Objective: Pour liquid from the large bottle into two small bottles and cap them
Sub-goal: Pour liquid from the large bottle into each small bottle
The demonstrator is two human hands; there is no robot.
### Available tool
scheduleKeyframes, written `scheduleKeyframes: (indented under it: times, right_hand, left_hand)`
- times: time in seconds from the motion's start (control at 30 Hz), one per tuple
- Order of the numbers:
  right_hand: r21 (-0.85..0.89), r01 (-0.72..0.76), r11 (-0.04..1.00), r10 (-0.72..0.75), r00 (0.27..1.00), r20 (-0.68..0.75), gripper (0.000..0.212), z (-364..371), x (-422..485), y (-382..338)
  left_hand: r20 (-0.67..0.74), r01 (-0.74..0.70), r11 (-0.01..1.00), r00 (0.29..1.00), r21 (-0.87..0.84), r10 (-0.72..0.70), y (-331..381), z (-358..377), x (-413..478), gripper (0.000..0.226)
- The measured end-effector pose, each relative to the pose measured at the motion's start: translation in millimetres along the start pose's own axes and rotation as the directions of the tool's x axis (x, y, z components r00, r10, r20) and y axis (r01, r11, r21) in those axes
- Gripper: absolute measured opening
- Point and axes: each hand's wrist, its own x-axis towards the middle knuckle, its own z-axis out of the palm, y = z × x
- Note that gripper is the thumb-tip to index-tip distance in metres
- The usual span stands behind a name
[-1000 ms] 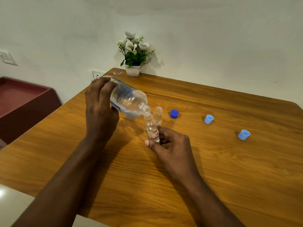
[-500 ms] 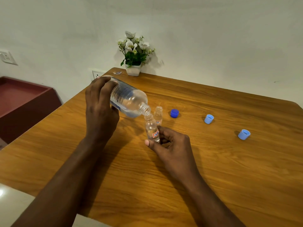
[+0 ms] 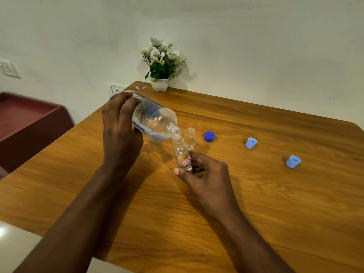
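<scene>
My left hand (image 3: 121, 131) grips the large clear bottle (image 3: 154, 120), tipped nearly flat with its open mouth right over the neck of a small clear bottle (image 3: 182, 154). That small bottle carries a red and blue label and stands on the table, pinched near its base by my right hand (image 3: 204, 174). A second small bottle (image 3: 190, 139) stands uncapped just behind it. A dark blue cap (image 3: 209, 136) lies to their right. Two light blue caps (image 3: 251, 143) (image 3: 293, 161) lie farther right.
The wooden table (image 3: 256, 203) meets a white wall at the back, where a white pot of flowers (image 3: 160, 66) stands. A small wrapper (image 3: 141, 87) lies near the pot. A dark red cabinet (image 3: 29, 123) sits off the table's left edge.
Almost nothing has moved; the large bottle stays tipped over the small bottle, and both hands hold the same places.
</scene>
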Motion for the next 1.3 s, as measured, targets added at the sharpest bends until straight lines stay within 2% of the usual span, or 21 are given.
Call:
scheduleKeyframes:
  times: [0.97, 1.3]
  right_hand:
    - [-0.012, -0.003, 1.0, 0.003, 1.0, -0.005, 0.024, -0.7, -1.2, -2.4]
    - [-0.007, -0.006, 1.0, 0.006, 1.0, -0.011, 0.024, -0.3, 0.0, -1.8]
  left_hand:
    - [0.003, 0.003, 1.0, 1.0, 0.007, -0.003, -2.6, 0.6, 0.3, 0.057]
    - [0.005, 0.006, 1.0, 1.0, 0.008, -0.006, -1.0, -0.1, -0.1, 0.052]
